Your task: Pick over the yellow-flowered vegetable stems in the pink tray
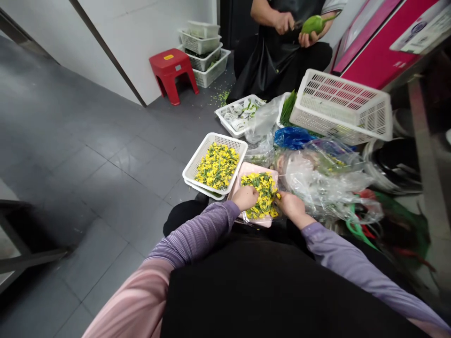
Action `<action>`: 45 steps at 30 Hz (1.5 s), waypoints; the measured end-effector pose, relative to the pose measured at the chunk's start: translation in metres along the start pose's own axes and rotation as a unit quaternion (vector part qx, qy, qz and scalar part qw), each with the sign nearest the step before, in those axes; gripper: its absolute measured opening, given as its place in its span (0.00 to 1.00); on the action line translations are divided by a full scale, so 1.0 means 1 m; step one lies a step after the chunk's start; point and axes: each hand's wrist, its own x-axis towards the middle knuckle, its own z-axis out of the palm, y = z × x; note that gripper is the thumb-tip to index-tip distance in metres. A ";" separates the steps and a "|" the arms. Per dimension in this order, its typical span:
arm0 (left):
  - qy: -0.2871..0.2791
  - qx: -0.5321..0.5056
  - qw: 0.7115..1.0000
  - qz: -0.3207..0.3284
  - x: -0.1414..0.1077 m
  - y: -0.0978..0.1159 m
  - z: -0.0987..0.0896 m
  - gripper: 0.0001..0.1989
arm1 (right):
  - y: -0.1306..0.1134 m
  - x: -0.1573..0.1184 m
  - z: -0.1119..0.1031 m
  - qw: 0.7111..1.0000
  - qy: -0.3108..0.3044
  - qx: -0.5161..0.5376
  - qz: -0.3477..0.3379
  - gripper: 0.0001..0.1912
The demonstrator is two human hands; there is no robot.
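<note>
Both sides of a pink tray (252,167) are flanked by hands, and between them yellow flowers (260,188) with green stems are spread in a heap across the tray. The left hand (245,198) is held over the tray's left side, at the edge of the heap, with its fingers curled in; the fingertips are hidden, so whether anything is pinched cannot be told. The right hand (291,205) is placed at the opposite edge, its fingers pointed toward the heap. A yellow blossom (278,195) is seen right at its fingertips, though whether it is pinched or merely touched cannot be told.

Just beside the tray, on the left hand's side, a white basket (188,171) is filled with a second heap of such flowers (217,165). Beyond the right hand, clear plastic bags (299,176) are bunched near a blue bag (291,137), and behind these a white crate (343,101) is set at a tilt. Farther off, a green vegetable (312,26) is held by another person, and a red stool (171,63) is placed near stacked baskets (204,44).
</note>
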 end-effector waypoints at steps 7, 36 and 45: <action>-0.001 -0.028 1.000 0.011 -0.002 0.004 0.002 0.13 | -0.006 0.012 0.000 0.955 -0.034 -0.122 -0.267 0.15; -0.172 -0.359 0.917 -0.042 -0.012 0.015 0.004 0.10 | -0.025 -0.035 -0.039 0.649 -0.093 0.737 0.166 0.19; -0.191 -0.217 0.957 -0.003 -0.019 0.016 0.010 0.12 | -0.042 -0.042 -0.025 0.598 -0.086 0.771 0.201 0.19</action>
